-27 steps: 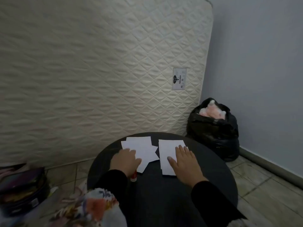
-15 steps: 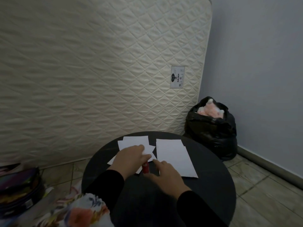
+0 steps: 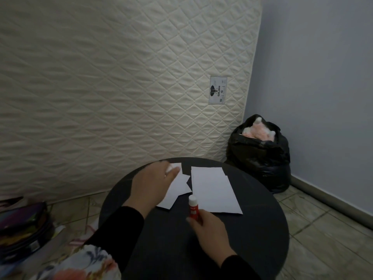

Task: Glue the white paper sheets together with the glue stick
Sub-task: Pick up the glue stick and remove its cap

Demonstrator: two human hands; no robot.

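On the round black table [image 3: 252, 235] lies a large white paper sheet [image 3: 214, 190]. To its left is a loose pile of smaller white sheets [image 3: 178, 188]. My right hand [image 3: 210, 233] grips the red glue stick [image 3: 193, 209] upright, its white tip up, just in front of the sheets. My left hand [image 3: 151, 186] hovers over the small sheets. Its fingertips pinch a small white piece [image 3: 170, 168] that looks like the stick's cap, though it is blurred.
A quilted mattress [image 3: 121, 87] leans against the wall right behind the table. A full black plastic bag [image 3: 260, 158] sits on the tiled floor to the right. Dark bags [image 3: 22, 229] and flowered cloth [image 3: 80, 263] lie at the lower left.
Both hands came together on the glue stick. Now my right hand keeps it, and my left hand has pulled away up and left with the small white piece.
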